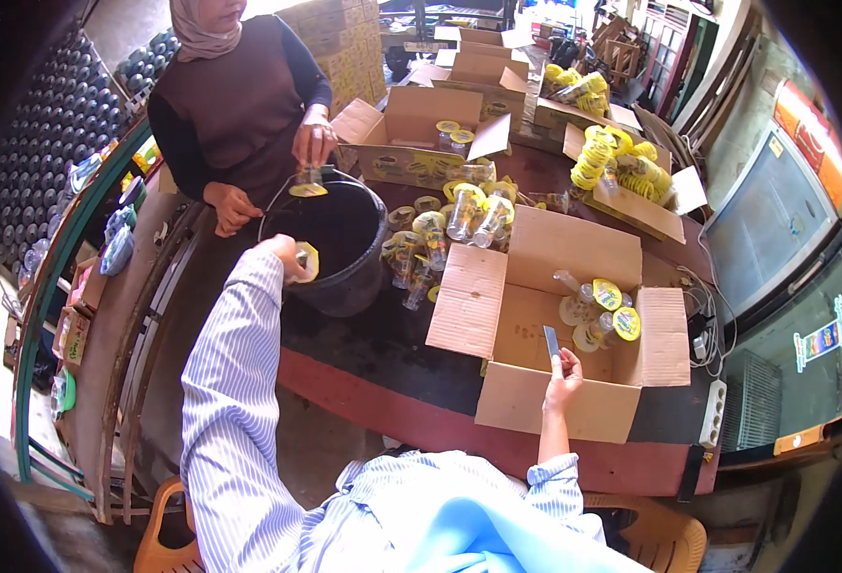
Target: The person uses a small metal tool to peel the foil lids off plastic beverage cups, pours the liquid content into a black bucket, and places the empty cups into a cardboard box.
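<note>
Over the near left rim of a black bucket (pixel 340 279), my left hand (pixel 287 256) is closed round a clear cup with a yellow printed disc (pixel 308 264) at one end; the fingers hide part of the cup. My right hand (pixel 562 382) pinches a flat grey-blue strip (pixel 552 342) at the near side of an open cardboard box (pixel 526 392). Inside that box lie several clear cups with yellow discs (pixel 607 294). Between bucket and box, a heap of similar cups (pixel 464 215) rests on the dark table (pixel 392 344).
Across the bucket a person (pixel 249 115) holds another yellow-disc cup (pixel 308 190) over its opening. Farther back stand open boxes (pixel 411 162), with yellow discs heaped in some (pixel 621 162). A power strip (pixel 713 413) lies at the table's right edge beside a glass-front cooler (pixel 769 220).
</note>
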